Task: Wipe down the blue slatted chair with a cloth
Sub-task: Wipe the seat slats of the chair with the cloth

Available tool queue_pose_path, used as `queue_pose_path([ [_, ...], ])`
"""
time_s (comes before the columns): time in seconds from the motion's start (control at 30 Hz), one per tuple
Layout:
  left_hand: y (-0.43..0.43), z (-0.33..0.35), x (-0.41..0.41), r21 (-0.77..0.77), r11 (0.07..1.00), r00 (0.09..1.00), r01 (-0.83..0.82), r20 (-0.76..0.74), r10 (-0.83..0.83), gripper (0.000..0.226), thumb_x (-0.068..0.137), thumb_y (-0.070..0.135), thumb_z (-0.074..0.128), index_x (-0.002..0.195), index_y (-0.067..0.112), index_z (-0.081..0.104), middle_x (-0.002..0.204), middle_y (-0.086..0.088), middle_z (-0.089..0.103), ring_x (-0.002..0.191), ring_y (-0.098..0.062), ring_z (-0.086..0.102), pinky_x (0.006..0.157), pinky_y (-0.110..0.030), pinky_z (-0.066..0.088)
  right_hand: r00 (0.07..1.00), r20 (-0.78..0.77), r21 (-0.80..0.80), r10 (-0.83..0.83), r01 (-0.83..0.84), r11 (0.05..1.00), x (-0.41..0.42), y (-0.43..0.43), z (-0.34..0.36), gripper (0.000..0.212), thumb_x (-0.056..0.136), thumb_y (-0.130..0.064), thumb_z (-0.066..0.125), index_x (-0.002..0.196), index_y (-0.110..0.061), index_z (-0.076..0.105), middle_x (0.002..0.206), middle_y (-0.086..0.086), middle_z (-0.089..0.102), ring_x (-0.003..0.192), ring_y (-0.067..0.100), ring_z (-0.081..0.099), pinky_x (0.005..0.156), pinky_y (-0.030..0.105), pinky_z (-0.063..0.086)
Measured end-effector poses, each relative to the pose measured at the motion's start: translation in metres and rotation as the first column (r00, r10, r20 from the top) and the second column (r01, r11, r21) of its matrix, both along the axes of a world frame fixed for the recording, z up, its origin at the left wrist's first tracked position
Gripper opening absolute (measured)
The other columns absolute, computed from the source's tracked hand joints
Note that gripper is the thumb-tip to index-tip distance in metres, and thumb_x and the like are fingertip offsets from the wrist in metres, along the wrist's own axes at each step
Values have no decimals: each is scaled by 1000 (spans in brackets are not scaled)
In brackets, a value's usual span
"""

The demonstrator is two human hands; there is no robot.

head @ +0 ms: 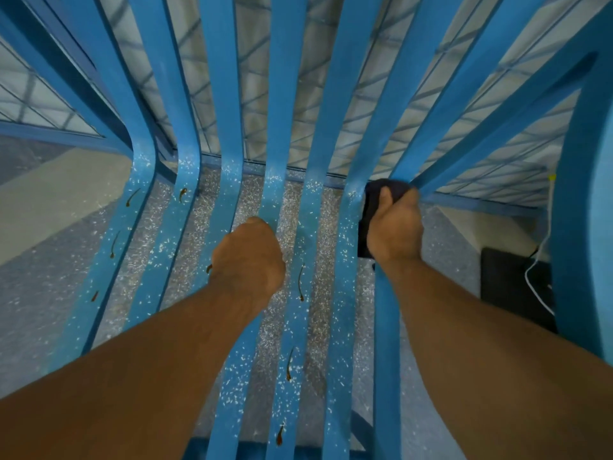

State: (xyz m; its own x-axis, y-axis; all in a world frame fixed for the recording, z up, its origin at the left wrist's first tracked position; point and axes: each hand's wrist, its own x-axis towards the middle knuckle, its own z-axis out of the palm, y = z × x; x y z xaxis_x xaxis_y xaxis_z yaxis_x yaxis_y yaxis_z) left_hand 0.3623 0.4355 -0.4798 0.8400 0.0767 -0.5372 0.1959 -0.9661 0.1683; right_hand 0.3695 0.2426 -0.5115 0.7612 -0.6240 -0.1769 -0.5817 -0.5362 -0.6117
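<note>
The blue slatted chair (225, 94) fills the view, its slats curving from the backrest down into the seat. White specks and several brown streaks dot the seat slats. My left hand (248, 257) is curled around a middle seat slat near the bend. My right hand (394, 224) grips a dark cloth (386, 189) and presses it on a right-hand slat at the bend, where seat meets back. Most of the cloth is hidden under my fingers.
Speckled grey floor (298, 207) shows between the slats. A tiled wall lies behind the backrest. The chair's broad right armrest (583, 210) rises at the right edge. A dark box (510, 287) with a white cable (534, 277) sits on the floor beside it.
</note>
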Motion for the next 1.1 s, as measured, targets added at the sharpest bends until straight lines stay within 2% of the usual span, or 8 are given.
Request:
queue_pose_path([
  [0.13,0,-3,0,14,1000,1000,-5,0,5,43,89,19,67,124,6,45,113,-9,62,97,-27,62,64,-29,42,978,209,-123,21,5,992,14,0,-5,54,103,-32,40,146,-2,27,127,21,56,109,36,57,89,38,46],
  [0.2,0,-3,1,17,1000,1000,4,-2,-4,44,89,19,67,124,5,45,113,-9,62,98,-27,62,65,-29,42,972,236,-128,17,14,992,19,0,-5,59,102,-36,42,146,-1,25,127,21,55,110,36,57,90,41,47],
  [0.33,0,-1,2,5,1000,1000,9,-13,-9,44,88,19,68,123,5,46,112,-9,62,98,-26,62,65,-29,42,999,-6,-71,-52,51,996,23,5,-2,55,100,-50,38,134,-7,30,112,17,61,100,37,61,74,39,44],
  [0.47,2,4,1,-34,999,1000,-4,-30,3,46,87,20,70,122,4,46,110,-9,62,98,-26,62,65,-28,42,968,-247,-6,-44,44,999,0,12,8,52,101,-51,38,132,-9,37,115,14,62,101,33,61,72,32,36],
  [0.73,3,11,-3,-69,998,1000,-7,7,8,40,90,19,67,120,3,46,107,-10,62,87,-23,58,64,-28,41,930,-365,-51,-37,20,999,-85,33,17,54,101,-51,35,133,-9,39,112,13,62,84,26,56,67,30,38],
  [0.83,3,9,-3,-58,998,1000,15,18,-14,43,91,25,66,121,3,46,108,-10,62,95,-26,61,65,-28,41,938,-345,-26,-31,23,999,-63,28,19,54,101,-51,33,132,-8,39,113,14,61,81,24,51,66,30,35],
  [0.93,4,7,-2,-57,998,999,24,23,-23,40,91,27,64,119,5,46,108,-8,62,96,-26,61,65,-29,40,965,-262,45,-26,39,998,-20,11,12,55,102,-52,30,129,-7,42,120,16,60,96,30,57,73,32,36],
  [1.1,5,0,-2,-72,996,999,-44,21,45,29,91,22,64,111,10,47,83,-1,56,70,-18,50,51,-24,35,1000,-1,-14,-23,23,1000,15,0,3,49,102,-49,33,124,-5,38,112,18,59,102,37,58,72,33,36],
])
